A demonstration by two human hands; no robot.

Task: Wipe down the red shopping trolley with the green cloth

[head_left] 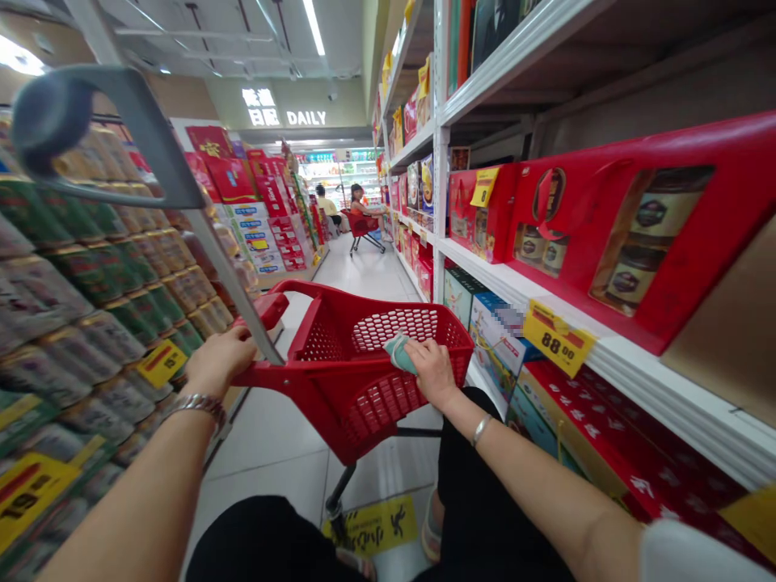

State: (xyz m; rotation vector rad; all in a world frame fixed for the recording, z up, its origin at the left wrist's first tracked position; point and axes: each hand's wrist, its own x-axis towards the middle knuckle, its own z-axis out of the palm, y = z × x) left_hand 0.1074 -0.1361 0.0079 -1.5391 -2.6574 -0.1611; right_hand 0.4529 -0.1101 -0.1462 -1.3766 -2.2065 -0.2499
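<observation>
Left hand grasps the red shopping cart at its handle end | right hand clasps a pale green cloth against the basket's near rim | red gift box occupies the white shelf at right | second red cart stands farther down the aisle.

The right hand covers part of the green cloth at the near rim of the red cart; the left hand's fingertips curl out of sight. On the shelf, the large red gift box is cut off at right. A caster partly hides the floor sticker. Print on the canned packs is blurred.
</observation>
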